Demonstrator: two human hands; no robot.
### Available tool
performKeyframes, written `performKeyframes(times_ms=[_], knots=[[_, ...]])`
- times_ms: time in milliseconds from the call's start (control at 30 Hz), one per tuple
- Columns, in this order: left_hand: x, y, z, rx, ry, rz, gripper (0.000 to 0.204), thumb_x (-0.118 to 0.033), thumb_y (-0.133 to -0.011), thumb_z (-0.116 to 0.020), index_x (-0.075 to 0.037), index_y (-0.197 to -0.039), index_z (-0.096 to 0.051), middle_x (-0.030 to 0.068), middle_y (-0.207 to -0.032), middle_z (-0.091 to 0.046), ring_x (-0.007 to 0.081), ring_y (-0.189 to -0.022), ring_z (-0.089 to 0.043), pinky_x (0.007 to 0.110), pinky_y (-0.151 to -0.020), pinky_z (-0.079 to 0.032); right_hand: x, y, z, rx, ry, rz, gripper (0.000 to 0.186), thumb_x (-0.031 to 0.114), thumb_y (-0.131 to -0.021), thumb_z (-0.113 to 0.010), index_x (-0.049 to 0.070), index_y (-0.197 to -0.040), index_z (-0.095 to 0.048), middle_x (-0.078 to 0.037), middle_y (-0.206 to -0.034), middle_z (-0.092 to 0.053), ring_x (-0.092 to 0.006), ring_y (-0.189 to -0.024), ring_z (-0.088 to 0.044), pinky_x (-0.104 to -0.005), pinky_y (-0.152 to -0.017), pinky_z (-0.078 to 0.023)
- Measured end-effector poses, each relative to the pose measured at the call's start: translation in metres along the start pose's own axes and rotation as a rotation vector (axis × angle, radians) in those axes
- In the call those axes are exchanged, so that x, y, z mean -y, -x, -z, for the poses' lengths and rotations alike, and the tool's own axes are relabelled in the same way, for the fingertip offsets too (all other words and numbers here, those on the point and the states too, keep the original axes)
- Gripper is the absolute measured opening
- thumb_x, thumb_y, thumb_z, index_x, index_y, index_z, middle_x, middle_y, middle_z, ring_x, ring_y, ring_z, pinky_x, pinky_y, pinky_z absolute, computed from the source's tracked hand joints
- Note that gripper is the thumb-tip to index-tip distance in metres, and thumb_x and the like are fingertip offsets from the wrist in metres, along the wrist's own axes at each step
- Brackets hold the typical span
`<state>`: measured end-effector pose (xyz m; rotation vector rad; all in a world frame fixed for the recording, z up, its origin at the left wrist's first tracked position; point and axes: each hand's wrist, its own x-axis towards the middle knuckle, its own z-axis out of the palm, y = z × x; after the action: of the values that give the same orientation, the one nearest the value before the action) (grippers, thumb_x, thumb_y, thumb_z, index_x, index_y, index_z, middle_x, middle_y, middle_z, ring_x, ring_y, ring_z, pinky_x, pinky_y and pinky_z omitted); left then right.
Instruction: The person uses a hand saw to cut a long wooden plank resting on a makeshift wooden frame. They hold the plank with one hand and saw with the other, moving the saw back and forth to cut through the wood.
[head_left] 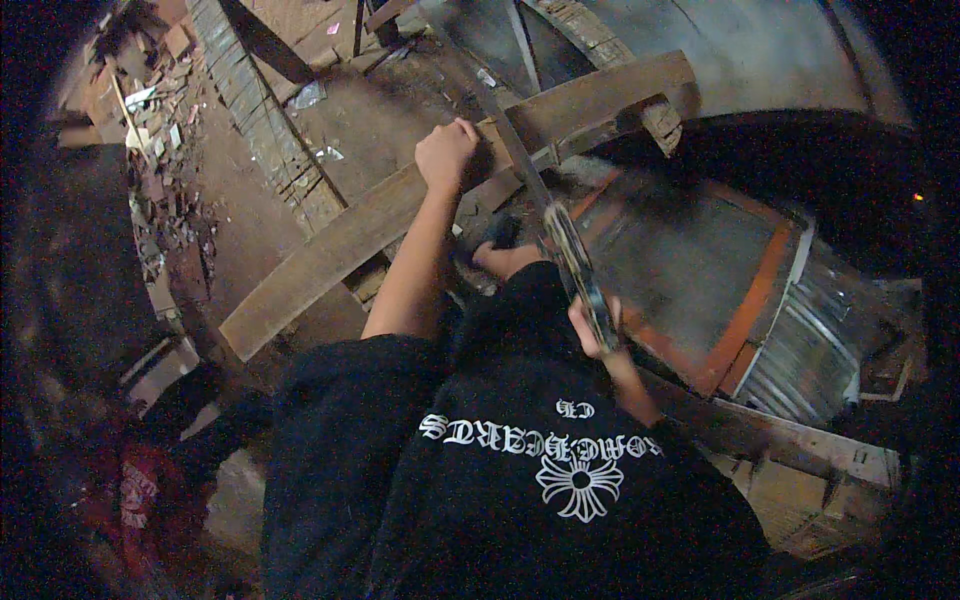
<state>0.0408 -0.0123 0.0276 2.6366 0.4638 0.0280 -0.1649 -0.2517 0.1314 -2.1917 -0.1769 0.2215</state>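
A long wooden plank point(330, 258) lies slantwise in front of me, from the lower left up to the upper right. My left hand point(446, 156) is closed at the plank's middle, its fingers curled over the wood. Just right of it, a handsaw point(529, 172) crosses the plank with its narrow blade. My right hand point(594, 326) is wrapped around the saw's handle, close to my body. Where the blade meets the wood, a pale spot shows on the plank; the depth of any cut cannot be made out.
A cracked, weathered beam point(255, 115) runs under the plank at the left. Wood scraps point(175, 190) litter the floor at far left. An orange-framed panel point(690, 270) and corrugated metal sheet point(815, 320) stand on the right. One bare foot point(495, 258) shows below the plank.
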Motion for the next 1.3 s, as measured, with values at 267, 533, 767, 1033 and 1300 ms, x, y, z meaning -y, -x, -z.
performKeyframes(times_ms=[267, 533, 767, 1033, 1300], knots=[[-0.005, -0.002, -0.002, 0.055, -0.101, -0.014, 0.044, -0.029, -0.080, -0.032, -0.002, -0.066, -0.063, 0.0201, -0.067, -0.059, 0.0353, -0.062, -0.059, 0.041, -0.060, -0.047, -0.023, -0.035, -0.018, -0.097, -0.173, 0.026, 0.013, 0.007, -0.072, -0.056, 0.003, -0.082, -0.049, -0.005, -0.076, -0.052, -0.0191, -0.075, -0.050, -0.0328, -0.069, -0.038], [-0.011, -0.003, 0.001, 0.045, -0.211, 0.001, 0.047, -0.030, -0.081, -0.031, 0.002, -0.066, -0.061, 0.0225, -0.068, -0.058, 0.0381, -0.065, -0.057, 0.043, -0.062, -0.046, -0.033, 0.046, 0.028, 0.046, -0.202, 0.060, 0.013, 0.008, -0.072, -0.057, 0.004, -0.083, -0.053, -0.006, -0.076, -0.054, -0.0186, -0.076, -0.051, -0.0325, -0.072, -0.040], [-0.040, 0.002, 0.009, 0.140, -0.225, 0.075, 0.044, -0.031, -0.080, -0.030, 0.000, -0.071, -0.061, 0.0208, -0.076, -0.059, 0.0377, -0.074, -0.056, 0.044, -0.067, -0.043, -0.080, -0.061, -0.019, 0.108, -0.214, 0.121, 0.011, 0.009, -0.073, -0.056, 0.004, -0.082, -0.053, -0.006, -0.077, -0.054, -0.0183, -0.075, -0.051, -0.0318, -0.069, -0.041], [-0.042, 0.003, 0.009, 0.138, -0.227, 0.125, 0.045, -0.032, -0.080, -0.028, -0.001, -0.079, -0.061, 0.0216, -0.080, -0.058, 0.0384, -0.077, -0.056, 0.045, -0.070, -0.042, -0.058, 0.056, 0.072, 0.218, -0.229, 0.069, 0.009, 0.009, -0.075, -0.054, 0.004, -0.082, -0.054, -0.006, -0.078, -0.055, -0.0179, -0.073, -0.051, -0.0310, -0.067, -0.042], [0.000, -0.005, -0.016, 0.089, -0.356, 0.009, 0.048, -0.033, -0.081, -0.025, -0.001, -0.077, -0.061, 0.0211, -0.078, -0.058, 0.0387, -0.077, -0.056, 0.045, -0.070, -0.042, -0.094, -0.051, 0.013, 0.268, -0.200, 0.052, 0.009, 0.009, -0.077, -0.053, 0.003, -0.082, -0.055, -0.006, -0.081, -0.056, -0.0167, -0.074, -0.052, -0.0304, -0.067, -0.044]])
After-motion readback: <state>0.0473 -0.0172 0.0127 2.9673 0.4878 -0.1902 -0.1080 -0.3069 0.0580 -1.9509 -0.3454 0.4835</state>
